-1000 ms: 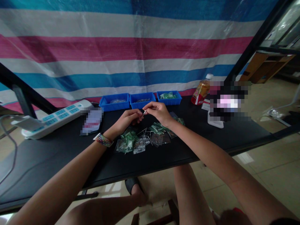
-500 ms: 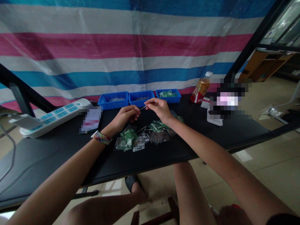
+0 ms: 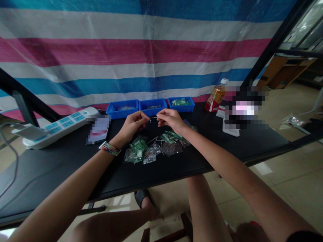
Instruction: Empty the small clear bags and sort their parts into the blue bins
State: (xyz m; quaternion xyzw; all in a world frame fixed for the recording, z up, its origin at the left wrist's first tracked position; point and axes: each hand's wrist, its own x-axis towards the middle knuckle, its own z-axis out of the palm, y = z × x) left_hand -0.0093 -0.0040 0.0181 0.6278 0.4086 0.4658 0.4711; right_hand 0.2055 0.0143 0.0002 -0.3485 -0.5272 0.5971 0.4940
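- From where I stand, the person's left hand (image 3: 135,123) is curled, thumb and forefinger pinched on one end of a thin rod (image 3: 153,117).
- The right hand (image 3: 171,119) grips the other end between thumb and finger.
- That rod lies nearly level in the gap between the two hands, above the black surface (image 3: 113,179); its finer details are too small for me to make out.
- Below them, green packets (image 3: 137,151) are heaped beside a clear bag (image 3: 150,155), with loose rods (image 3: 160,146) scattered to the right of it.
- More green pieces (image 3: 169,136) lie under the right hand, next to another clear bag.
- Behind the hands stand three blue trays (image 3: 122,114) in a row, the right one holding green pieces.
- A multicoloured band (image 3: 110,148) circles the left wrist.
- Off to the right stands a capped bottle (image 3: 216,98); a white power strip (image 3: 63,127) lies on the left.
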